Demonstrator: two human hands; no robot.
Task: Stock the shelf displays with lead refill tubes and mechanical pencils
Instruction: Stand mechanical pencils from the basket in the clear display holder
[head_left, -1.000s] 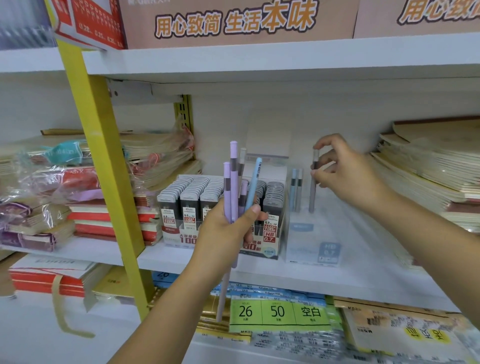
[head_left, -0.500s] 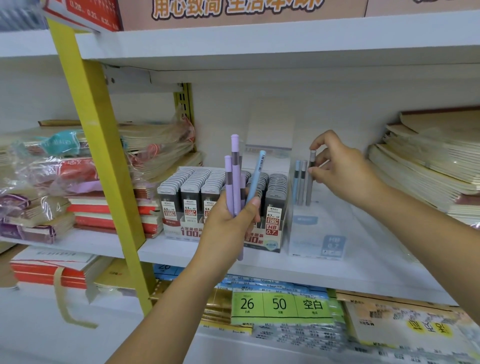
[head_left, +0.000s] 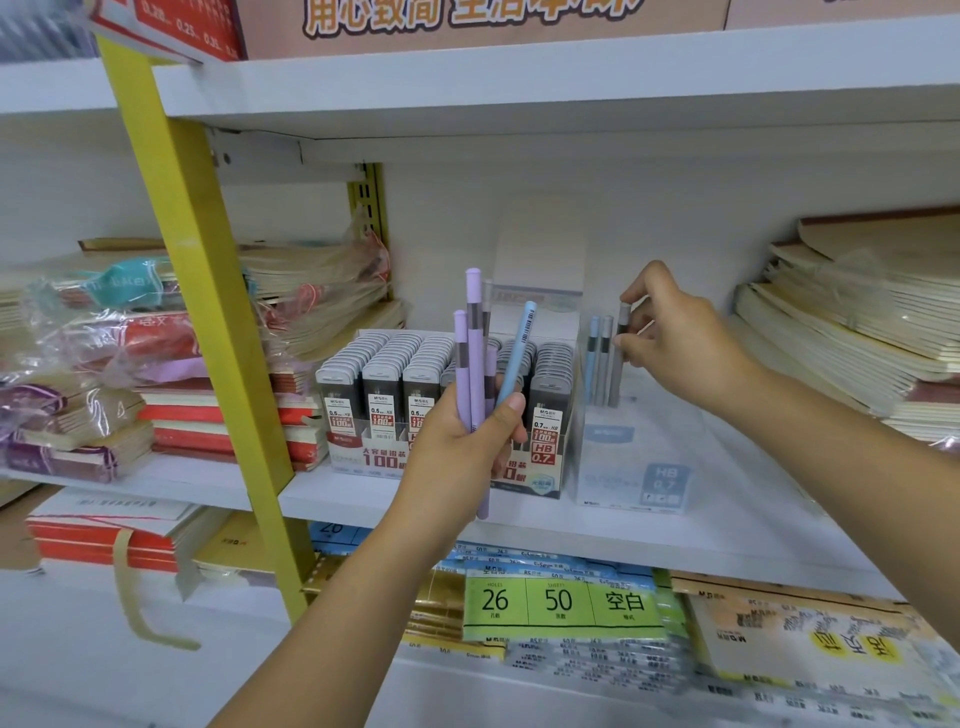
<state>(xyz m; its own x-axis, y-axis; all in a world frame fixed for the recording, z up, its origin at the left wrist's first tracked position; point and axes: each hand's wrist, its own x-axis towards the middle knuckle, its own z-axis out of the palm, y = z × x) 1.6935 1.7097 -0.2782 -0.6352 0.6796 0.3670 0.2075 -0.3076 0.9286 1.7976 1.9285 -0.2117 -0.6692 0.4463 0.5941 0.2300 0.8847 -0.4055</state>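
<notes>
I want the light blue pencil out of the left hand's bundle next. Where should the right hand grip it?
Pinch the light blue pencil by its upper end, coming from the right. It leans away from the purple pencils, so that end is free above the left hand.

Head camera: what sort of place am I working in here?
Most likely a stationery shop aisle. White retail shelves hold a display box of lead refill tubes, wrapped notebook stacks and a green spec label on packaged paper below.

Single head-worn wide-angle view, facing forward and slightly down, close to white metal shelf (head_left: 395, 501); both outstretched forearms entering from below.
</notes>
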